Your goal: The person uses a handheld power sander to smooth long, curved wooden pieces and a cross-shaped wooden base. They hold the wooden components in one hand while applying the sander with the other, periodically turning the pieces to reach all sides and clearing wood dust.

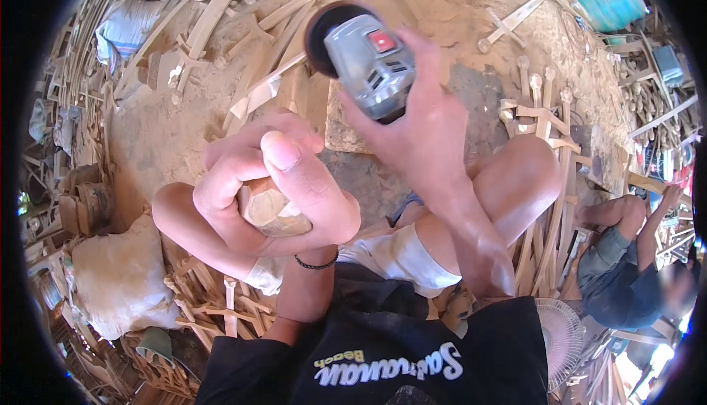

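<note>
My left hand [287, 184] is closed around a pale wooden piece with a faceted end [271, 210], much like the pommels of the wooden swords lying about. Its thumb lies over the top, and the rest of the piece is hidden by the fingers. My right hand [420, 110] grips a grey angle grinder [372, 62] with a red switch, raised ahead and to the right. The grinder's dark round disc [324, 33] faces the far left, apart from the wooden piece. Whether the disc is spinning I cannot tell.
Wooden swords [545, 110] lie in a pile by my right knee, with another sword [513, 22] farther off. More sword-shaped pieces [228, 305] are heaped at near left, beside a pale sack [121, 280]. A co-worker [633, 280] sits at the right, near a fan [557, 335].
</note>
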{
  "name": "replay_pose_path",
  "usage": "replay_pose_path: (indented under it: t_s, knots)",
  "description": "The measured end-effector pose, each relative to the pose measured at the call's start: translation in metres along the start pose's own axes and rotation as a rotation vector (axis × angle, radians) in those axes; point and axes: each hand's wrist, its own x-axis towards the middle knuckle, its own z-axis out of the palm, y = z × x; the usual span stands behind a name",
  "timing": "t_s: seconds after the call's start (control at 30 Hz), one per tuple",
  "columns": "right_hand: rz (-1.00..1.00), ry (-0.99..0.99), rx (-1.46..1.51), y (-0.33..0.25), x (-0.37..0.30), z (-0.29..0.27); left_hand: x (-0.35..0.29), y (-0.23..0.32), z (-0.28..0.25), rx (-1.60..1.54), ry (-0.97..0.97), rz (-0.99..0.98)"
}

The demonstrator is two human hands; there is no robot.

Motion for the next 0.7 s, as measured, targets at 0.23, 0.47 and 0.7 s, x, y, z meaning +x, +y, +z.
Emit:
replay_pose_path:
  t_s: [0.23,0.47,0.7]
  knots:
    - [0.14,-0.032,-0.244,0.006,0.005,-0.021,-0.005,0.006,0.004,0.061,-0.073,-0.018]
    - [0.015,0.033,-0.072,0.006,0.0,-0.017,-0.01,0.007,0.009,0.051,-0.053,0.038]
    - [0.096,-0.019,-0.232,0.011,-0.001,-0.02,-0.009,0.004,-0.002,0.026,-0.085,-0.048]
